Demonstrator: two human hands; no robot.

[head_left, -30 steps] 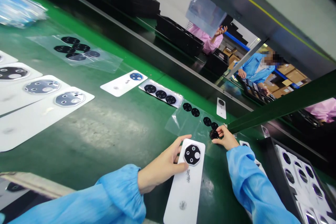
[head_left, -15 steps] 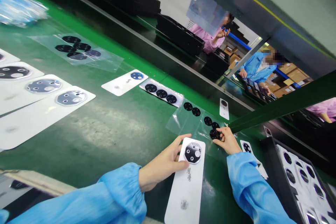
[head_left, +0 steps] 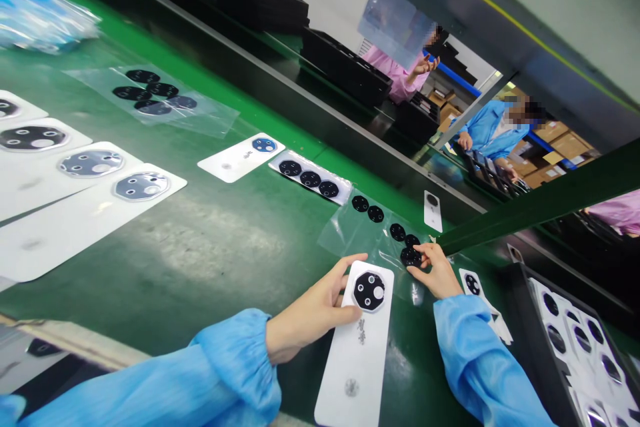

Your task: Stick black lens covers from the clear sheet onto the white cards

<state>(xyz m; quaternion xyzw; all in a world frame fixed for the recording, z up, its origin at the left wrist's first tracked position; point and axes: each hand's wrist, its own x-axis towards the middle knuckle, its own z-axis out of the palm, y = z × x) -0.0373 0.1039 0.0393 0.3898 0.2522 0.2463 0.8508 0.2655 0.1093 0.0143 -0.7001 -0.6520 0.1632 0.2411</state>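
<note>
My left hand (head_left: 315, 312) grips the upper left edge of a white phone back panel (head_left: 354, 367), thumb on its face. The panel carries a black octagonal camera plate with ringed holes near its top. Thumb and fingertips of my right hand (head_left: 438, 271) are closed on a black octagonal disc (head_left: 410, 256) at the right end of a clear film sheet (head_left: 340, 227). More black discs lie on that film. Behind it is a white strip (head_left: 345, 195) bearing three black discs.
White panels (head_left: 65, 227) lie at the left, near a film with several discs (head_left: 163, 89) and a plastic bag (head_left: 45, 13). A black tray (head_left: 525, 320) of panels stands right. A green beam (head_left: 550, 197) slants overhead; people work beyond.
The view has shifted slightly, so the table items appear a little further right. Both hands keep their places at the panel and the disc.
</note>
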